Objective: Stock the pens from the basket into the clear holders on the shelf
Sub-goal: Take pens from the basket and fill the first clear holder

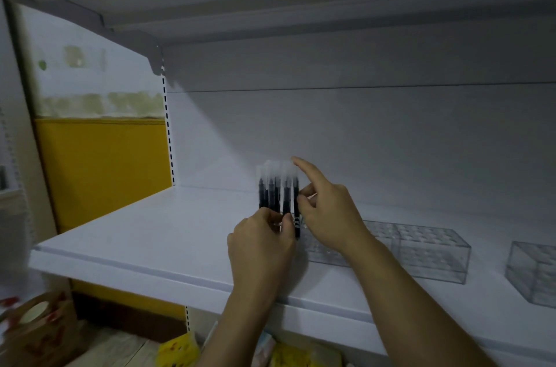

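Middle of the frame, the left hand [261, 239] grips a bunch of pens [276, 190] upright by their lower ends, above the shelf [144, 234]. The right hand [329, 211] seems to pinch the rightmost pen between thumb and fingers, forefinger raised. I'd say one pen is being singled out. Next it needs drawing free and lowering straight into a hole of the clear holder [430, 252] lower right.

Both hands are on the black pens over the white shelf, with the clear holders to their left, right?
No: the head view shows the clear holders to the right of the hands. The left hand and right hand are indeed on the black pens over the white shelf.
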